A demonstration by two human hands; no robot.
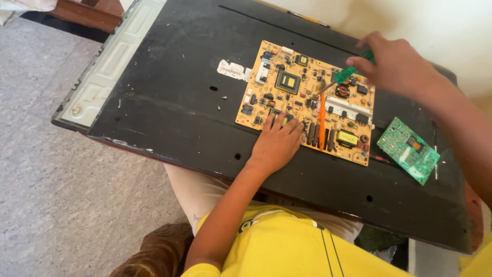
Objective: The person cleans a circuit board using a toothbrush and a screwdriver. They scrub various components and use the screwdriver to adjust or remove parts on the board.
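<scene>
Yellow circuit board [307, 100] lying flat on black panel [174, 102] across person's lap, left hand [275, 143] spread open, pressing board's near edge, right hand [397, 64] closed around green-handled screwdriver [344, 76], tip on board's far right part, small green board [408, 150] just right of it

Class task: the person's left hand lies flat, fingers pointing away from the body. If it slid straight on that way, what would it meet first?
Probably the upright parts on the yellow circuit board that the left hand already rests on.
</scene>
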